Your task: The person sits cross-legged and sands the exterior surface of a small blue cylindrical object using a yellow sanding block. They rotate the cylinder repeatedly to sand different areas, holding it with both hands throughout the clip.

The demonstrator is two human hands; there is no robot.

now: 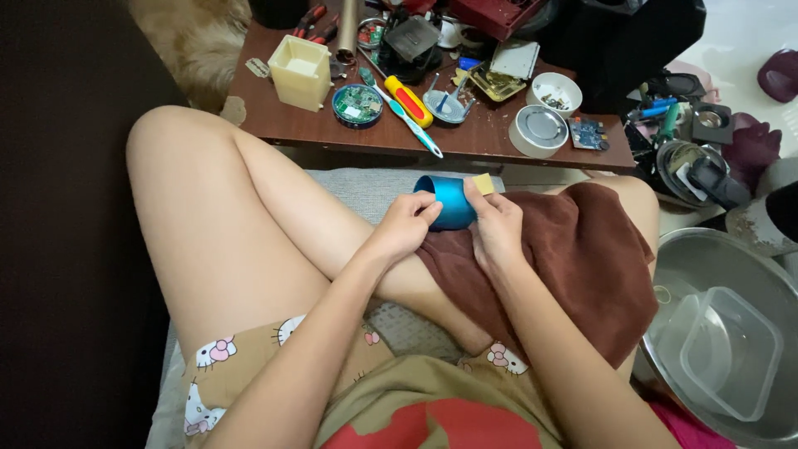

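Item: blue metal cylindrical shell point(446, 202), held over the lap, near the brown towel point(573, 258). Left hand point(405, 226) clasps its side. Right hand point(496, 226) pinches a small tan abrasive pad point(483, 184) against it. Best kept steady; rub lightly, evenly.

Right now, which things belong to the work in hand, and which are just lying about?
In use: blue cup, held by left hand; small yellow pad in right hand; brown towel on the lap.

Lying about: toothbrush, screwdriver, cream box, clear plastic tub, metal bowl.
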